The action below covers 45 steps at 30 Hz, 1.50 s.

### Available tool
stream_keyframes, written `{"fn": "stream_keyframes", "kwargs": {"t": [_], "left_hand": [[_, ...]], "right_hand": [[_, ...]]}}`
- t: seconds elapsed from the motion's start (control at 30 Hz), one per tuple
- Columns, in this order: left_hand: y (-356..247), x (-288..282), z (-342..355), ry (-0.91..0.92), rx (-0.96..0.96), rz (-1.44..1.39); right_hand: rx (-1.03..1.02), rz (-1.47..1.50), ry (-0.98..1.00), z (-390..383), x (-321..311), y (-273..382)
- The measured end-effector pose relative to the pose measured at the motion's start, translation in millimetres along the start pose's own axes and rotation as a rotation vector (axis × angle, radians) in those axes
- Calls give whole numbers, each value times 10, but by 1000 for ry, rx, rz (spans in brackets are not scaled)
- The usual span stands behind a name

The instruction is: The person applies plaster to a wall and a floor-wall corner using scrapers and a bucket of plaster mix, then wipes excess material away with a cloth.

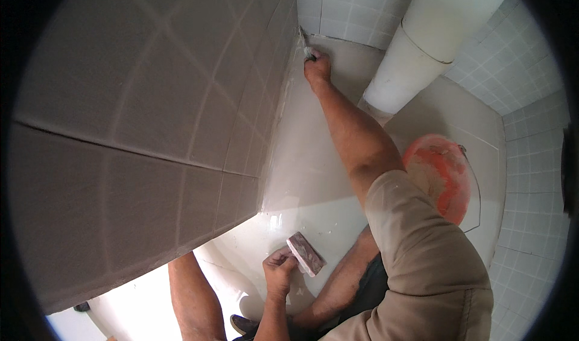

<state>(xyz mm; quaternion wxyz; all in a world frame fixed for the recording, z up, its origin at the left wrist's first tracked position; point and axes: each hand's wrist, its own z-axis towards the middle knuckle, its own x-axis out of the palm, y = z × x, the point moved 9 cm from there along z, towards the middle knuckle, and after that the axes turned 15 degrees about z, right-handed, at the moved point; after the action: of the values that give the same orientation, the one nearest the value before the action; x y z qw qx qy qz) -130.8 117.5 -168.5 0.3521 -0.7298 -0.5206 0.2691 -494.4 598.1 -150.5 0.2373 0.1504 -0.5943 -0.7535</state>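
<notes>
My right arm stretches far forward to the corner where the tiled wall [241, 82] meets the floor. There my right hand [318, 67] is closed round a small tool with a dark part and a pale, whitish end [309, 53]; its exact kind is too small to make out. The whitish end is at the joint between wall and floor. Low in the middle, above the floor, my left hand [280, 270] grips a small rectangular hand float [306, 255], its pinkish-brown face smeared with pale material.
A thick white pipe [416, 51] rises from the floor right of my right hand. Beside my right arm is an orange-red bucket [443, 172] with a wire handle, smeared with dried material. Smooth, pale floor [301, 154] lies between; tiled walls [534, 178] enclose the right side.
</notes>
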Motion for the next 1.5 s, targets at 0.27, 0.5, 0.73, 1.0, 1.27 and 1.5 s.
{"fn": "stream_keyframes", "kwargs": {"t": [0.27, 0.5, 0.73, 1.0, 1.27, 1.5], "left_hand": [[-39, -89, -52, -35, -1, 64], [-16, 9, 6, 9, -35, 19], [-19, 27, -21, 21, -28, 35], [12, -81, -26, -14, 9, 19], [-143, 43, -40, 21, 45, 21], [-3, -136, -19, -6, 16, 28]], "right_hand": [[114, 44, 69, -243, 32, -105], [107, -128, 125, 85, -31, -58], [42, -237, 91, 88, -37, -111], [192, -161, 209, -858, 31, 53], [127, -146, 291, -1182, -149, 111], [175, -20, 89, -1260, -109, 86]]}}
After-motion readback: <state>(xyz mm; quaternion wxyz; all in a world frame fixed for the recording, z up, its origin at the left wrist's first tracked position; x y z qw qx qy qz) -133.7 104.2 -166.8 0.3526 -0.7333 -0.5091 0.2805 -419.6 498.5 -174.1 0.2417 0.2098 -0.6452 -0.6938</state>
